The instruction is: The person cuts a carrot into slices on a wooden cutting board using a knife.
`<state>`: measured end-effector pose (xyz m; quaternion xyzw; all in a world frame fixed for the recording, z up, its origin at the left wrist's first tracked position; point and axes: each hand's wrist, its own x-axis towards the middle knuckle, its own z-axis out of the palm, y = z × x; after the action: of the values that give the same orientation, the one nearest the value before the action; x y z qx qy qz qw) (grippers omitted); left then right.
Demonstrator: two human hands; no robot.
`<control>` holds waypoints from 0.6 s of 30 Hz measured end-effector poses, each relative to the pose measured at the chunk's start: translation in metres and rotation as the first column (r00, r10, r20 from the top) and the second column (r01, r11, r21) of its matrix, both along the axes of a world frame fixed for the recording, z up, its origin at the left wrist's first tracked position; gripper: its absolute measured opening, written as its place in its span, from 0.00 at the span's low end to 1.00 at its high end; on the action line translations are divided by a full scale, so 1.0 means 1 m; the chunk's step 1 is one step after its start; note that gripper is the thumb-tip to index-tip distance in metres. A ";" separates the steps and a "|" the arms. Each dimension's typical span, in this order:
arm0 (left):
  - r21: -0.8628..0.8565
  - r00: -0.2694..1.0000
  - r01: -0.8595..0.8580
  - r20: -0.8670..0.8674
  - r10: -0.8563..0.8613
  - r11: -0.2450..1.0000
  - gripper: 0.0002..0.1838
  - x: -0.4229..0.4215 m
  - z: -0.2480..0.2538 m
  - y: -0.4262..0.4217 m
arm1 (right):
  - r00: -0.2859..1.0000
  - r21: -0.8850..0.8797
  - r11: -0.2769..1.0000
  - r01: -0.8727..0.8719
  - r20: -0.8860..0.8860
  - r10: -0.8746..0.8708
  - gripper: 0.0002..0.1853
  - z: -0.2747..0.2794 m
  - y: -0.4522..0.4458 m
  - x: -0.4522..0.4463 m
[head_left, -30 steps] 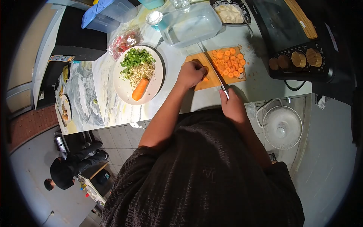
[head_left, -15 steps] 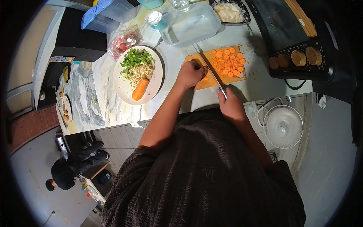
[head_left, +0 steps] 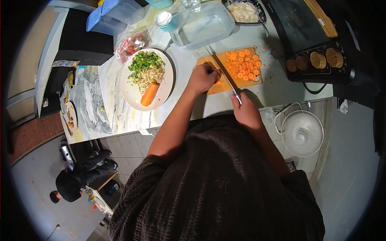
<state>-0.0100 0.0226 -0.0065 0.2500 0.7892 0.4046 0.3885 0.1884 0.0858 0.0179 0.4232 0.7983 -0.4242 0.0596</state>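
Right fingers (head_left: 235,101) grip knife (head_left: 226,73); left fingers (head_left: 209,69) seemingly hold carrot (head_left: 218,82); shirt (head_left: 217,160) (dark, textured) bears "M".

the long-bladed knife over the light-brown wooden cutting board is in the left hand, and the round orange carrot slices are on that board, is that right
Not quite: the head view shows the long-bladed knife in the right hand, not the left hand. The rest holds: it is over the light-brown wooden cutting board, and the round orange carrot slices are on that board.
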 end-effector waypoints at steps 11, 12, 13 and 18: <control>-0.083 0.998 0.053 -0.025 -0.055 0.995 0.13 -0.002 0.007 0.001 | 1.000 0.000 1.000 0.011 -0.023 -0.011 0.24 0.003 -0.001 0.001; -0.085 0.997 0.073 -0.017 -0.075 0.994 0.13 -0.003 0.006 0.001 | 1.000 -0.001 1.000 0.010 -0.029 -0.010 0.25 0.004 0.000 0.001; -0.085 0.997 0.073 -0.017 -0.074 0.994 0.13 -0.003 0.006 0.001 | 1.000 -0.001 1.000 0.010 -0.029 -0.010 0.25 0.005 0.000 0.001; -0.101 0.999 0.044 0.028 -0.041 0.994 0.13 -0.002 0.010 0.002 | 1.000 -0.028 1.000 0.004 -0.022 -0.005 0.24 0.010 0.000 0.000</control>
<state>-0.0123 0.0242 0.0040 0.2414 0.7982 0.3589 0.4193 0.1886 0.0856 0.0280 0.4193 0.7921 -0.4400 0.0556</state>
